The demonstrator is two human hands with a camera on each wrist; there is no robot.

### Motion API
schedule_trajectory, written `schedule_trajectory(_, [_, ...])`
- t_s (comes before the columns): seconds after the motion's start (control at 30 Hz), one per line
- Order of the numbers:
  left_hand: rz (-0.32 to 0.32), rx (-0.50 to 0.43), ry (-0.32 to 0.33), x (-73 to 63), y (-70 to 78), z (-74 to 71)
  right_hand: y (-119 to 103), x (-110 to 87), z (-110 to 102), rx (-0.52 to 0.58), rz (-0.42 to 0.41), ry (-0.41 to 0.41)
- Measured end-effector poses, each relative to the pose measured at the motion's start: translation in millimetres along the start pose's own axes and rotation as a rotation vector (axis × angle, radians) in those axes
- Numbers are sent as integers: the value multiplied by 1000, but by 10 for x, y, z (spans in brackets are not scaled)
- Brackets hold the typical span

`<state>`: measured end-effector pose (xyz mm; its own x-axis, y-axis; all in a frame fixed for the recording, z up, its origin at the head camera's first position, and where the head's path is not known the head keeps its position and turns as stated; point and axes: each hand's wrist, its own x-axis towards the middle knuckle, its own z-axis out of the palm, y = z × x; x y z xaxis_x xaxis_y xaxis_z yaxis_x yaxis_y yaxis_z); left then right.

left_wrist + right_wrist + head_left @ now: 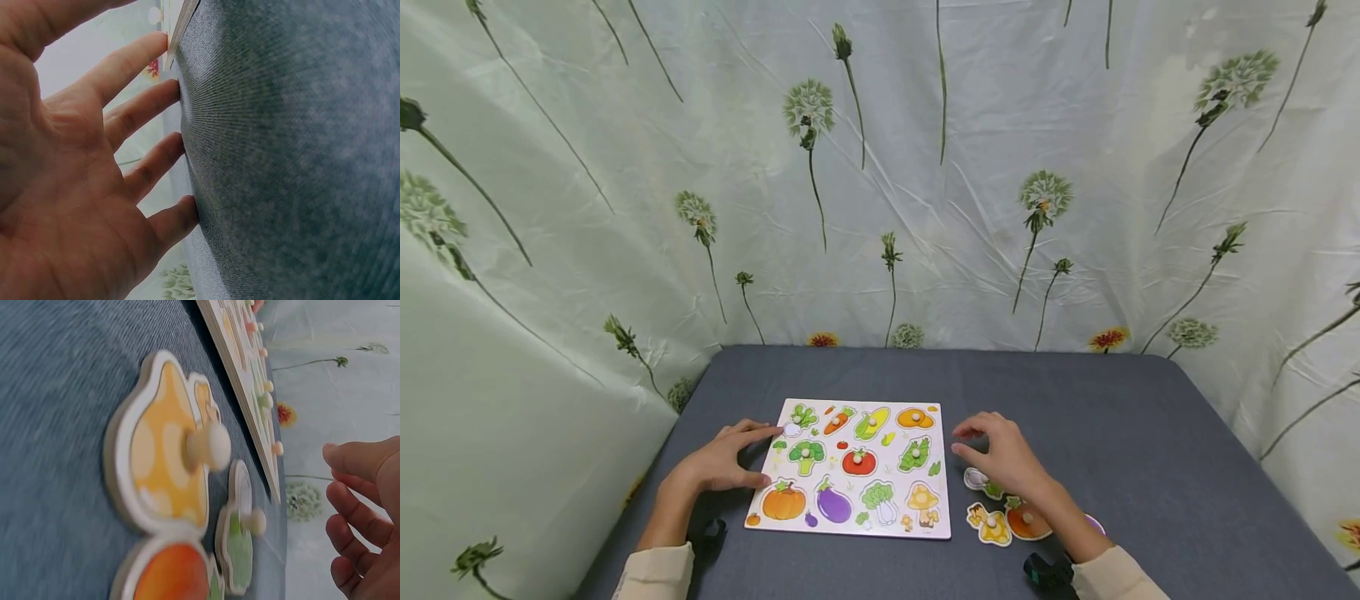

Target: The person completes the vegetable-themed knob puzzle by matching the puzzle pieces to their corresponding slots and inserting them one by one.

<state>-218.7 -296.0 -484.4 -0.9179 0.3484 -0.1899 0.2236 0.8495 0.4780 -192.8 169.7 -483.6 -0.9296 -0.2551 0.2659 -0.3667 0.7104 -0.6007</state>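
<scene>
Head view: mushroom piece (992,528) and pumpkin piece (1024,522) lie at four o'clock from the puzzle board (887,468). At three, the right hand (1003,454) hovers, fingers relaxed, holding nothing; at nine, the left hand (724,461) touches the edge with outstretched, released fingers. Flowered cloth (925,250) hangs at twelve.

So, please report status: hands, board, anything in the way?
Left hand at left edge of puzzle board. Right hand empty, beside board. Bottom row shows no knobs; mushroom piece loose. Nothing seen blocking board.
</scene>
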Motion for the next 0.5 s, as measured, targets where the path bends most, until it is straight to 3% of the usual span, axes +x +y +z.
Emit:
schedule_trajectory(0.3, [-7, 6, -6, -7, 25, -14, 146, -195, -163, -49, -18, 21])
schedule_trajectory(0.5, [2, -2, -6, -13, 24, -18, 236, -345, -260, -58, -90, 69])
